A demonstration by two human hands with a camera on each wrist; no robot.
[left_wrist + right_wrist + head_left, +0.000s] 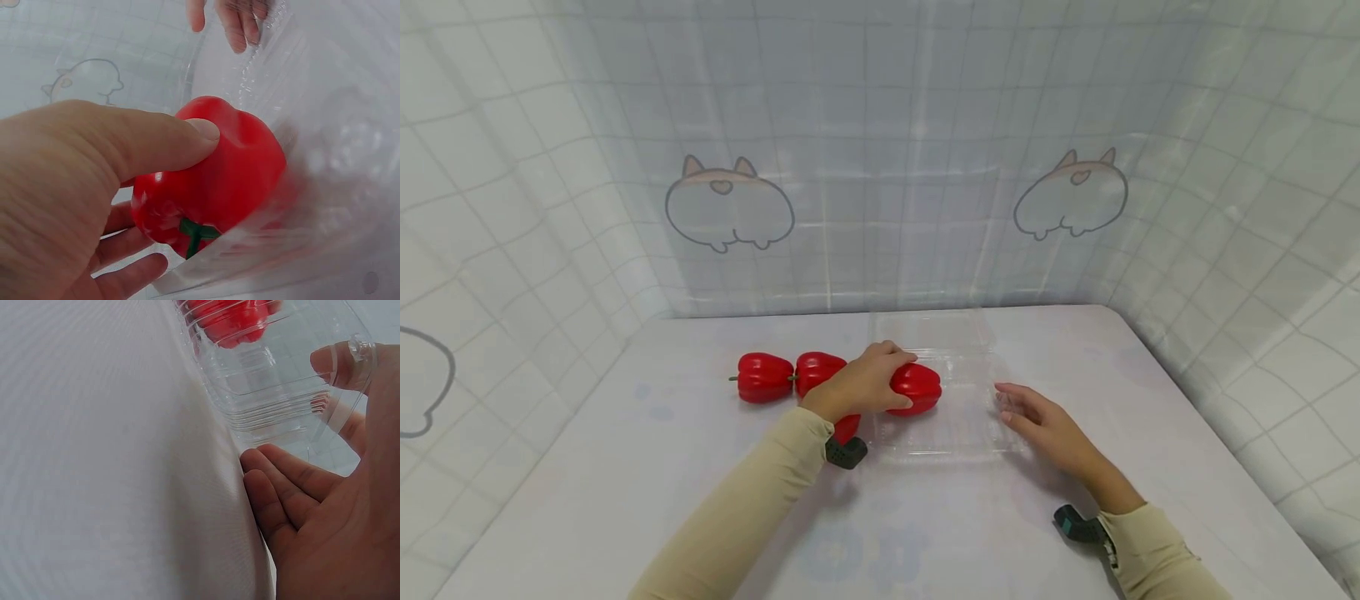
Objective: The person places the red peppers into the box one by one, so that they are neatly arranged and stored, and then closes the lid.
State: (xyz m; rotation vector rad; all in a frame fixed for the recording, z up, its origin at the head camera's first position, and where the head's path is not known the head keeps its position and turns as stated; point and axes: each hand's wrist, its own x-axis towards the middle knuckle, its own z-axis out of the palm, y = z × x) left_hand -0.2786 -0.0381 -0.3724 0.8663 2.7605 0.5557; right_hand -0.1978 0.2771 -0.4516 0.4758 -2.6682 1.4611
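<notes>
My left hand grips a glossy red bell pepper in the left part of a clear plastic box. In the left wrist view the thumb lies across the pepper, the other fingers are on its far side, and its green stem points down. At the box's right wall, my right hand has its fingers loosely extended. The right wrist view puts its thumb at the rim of the box and its lower fingers just outside, close to the tabletop.
Left of the box, two red bell peppers lie in a row, stems leftward. Another red pepper is partly hidden under my left wrist. The box's clear lid lies folded back toward the grid-patterned curtain.
</notes>
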